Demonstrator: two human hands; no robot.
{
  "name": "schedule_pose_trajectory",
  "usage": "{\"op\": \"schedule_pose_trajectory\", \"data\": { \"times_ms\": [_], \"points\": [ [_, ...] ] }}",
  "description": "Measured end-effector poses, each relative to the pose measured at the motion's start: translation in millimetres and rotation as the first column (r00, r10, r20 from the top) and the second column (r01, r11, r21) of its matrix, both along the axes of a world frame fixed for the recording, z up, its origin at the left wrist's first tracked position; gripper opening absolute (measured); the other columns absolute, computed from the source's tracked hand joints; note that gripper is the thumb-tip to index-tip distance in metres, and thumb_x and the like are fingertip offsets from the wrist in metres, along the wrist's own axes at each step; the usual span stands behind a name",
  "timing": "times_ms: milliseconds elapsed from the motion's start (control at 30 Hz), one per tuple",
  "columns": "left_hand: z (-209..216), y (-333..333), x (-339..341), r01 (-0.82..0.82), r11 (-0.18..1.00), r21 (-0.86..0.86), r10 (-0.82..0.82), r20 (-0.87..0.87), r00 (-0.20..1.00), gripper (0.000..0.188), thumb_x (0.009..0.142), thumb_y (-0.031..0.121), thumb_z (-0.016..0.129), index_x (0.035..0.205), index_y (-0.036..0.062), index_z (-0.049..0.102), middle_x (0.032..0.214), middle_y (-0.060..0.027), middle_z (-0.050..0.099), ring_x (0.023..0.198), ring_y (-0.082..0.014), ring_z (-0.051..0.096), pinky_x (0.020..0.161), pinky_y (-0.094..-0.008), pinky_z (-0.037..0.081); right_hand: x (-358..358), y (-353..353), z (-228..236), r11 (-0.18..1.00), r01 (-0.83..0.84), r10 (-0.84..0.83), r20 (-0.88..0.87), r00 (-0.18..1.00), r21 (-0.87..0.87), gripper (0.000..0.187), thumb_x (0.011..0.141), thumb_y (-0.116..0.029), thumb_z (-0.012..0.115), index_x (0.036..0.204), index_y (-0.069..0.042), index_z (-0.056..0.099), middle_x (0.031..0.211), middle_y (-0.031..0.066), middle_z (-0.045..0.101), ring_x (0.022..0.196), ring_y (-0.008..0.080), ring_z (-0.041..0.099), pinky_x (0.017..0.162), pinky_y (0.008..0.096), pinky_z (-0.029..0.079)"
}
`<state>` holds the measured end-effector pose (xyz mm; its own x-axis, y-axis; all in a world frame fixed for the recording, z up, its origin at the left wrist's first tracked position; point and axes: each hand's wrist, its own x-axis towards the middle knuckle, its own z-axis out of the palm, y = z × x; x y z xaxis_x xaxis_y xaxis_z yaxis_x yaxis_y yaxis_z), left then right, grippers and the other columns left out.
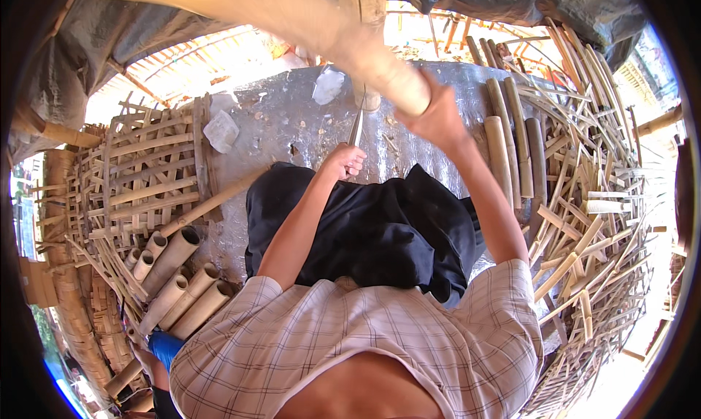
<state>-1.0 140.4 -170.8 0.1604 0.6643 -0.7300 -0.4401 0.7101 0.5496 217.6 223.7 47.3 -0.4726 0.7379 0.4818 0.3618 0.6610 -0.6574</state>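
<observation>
My left hand [345, 162] is closed around the handle of a knife whose metal blade [356, 130] points away from me. The blade's far end meets the foot of an upright bamboo post [367, 100]; whether it touches cannot be told. My right hand [437, 114], to the right and farther out, grips the near end of a thick bamboo pole [398, 83]. That pole slants up to the far left, crosses in front of the post and is smeared by motion. Dark cloth [365, 229] covers my lap below both hands.
Bamboo tubes [175, 302] lie at the left beside a woven bamboo panel [153, 163]. More bamboo lengths [499, 156] and heaped split strips [584, 222] lie at the right. A pale block [221, 131] rests on the grey sheet [270, 120]. Blue cloth [165, 348] shows at lower left.
</observation>
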Motion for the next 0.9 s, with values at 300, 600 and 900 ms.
{"op": "schedule_pose_trajectory", "data": {
  "times_ms": [300,600,900],
  "points": [
    [-57,-12,4,-0.039,0.997,0.068,0.05,-0.158,0.986,0.015,0.086,0.001,0.066,0.075,0.0036,0.055,0.055,0.0016,0.041,0.042,-0.01,0.04,0.039,-0.0316,0.026,49,29,-151,0.941,0.191,0.053,0.68,0.731,-0.279,0.061,0.064,-0.025,0.085,0.12,-0.004,0.072,0.109,0.0225,0.075,0.103,0.0384,0.073,0.09,0.0491,0.057],
    [-19,20,6,0.061,0.998,-0.005,-0.062,-0.117,0.991,0.021,0.092,-0.001,0.062,0.078,0.0066,0.049,0.055,0.006,0.038,0.039,-0.0042,0.034,0.038,-0.0257,0.022,57,25,14,0.986,0.142,-0.099,0.369,0.924,-0.09,0.062,0.068,-0.024,0.083,0.121,0.001,0.067,0.097,0.0241,0.075,0.089,0.0359,0.075,0.083,0.0457,0.058],
    [-9,15,-1,0.069,0.998,0.004,-0.069,-0.086,0.994,0.022,0.091,-0.002,0.063,0.078,0.0081,0.049,0.057,0.0059,0.037,0.04,-0.0044,0.033,0.038,-0.0255,0.022,37,18,-5,1.0,-0.011,0.002,-0.315,0.949,-0.026,0.052,0.072,-0.01,0.082,0.116,0.008,0.061,0.084,0.017,0.074,0.079,0.0149,0.069,0.069,0.0363,0.057]
  ]
}}
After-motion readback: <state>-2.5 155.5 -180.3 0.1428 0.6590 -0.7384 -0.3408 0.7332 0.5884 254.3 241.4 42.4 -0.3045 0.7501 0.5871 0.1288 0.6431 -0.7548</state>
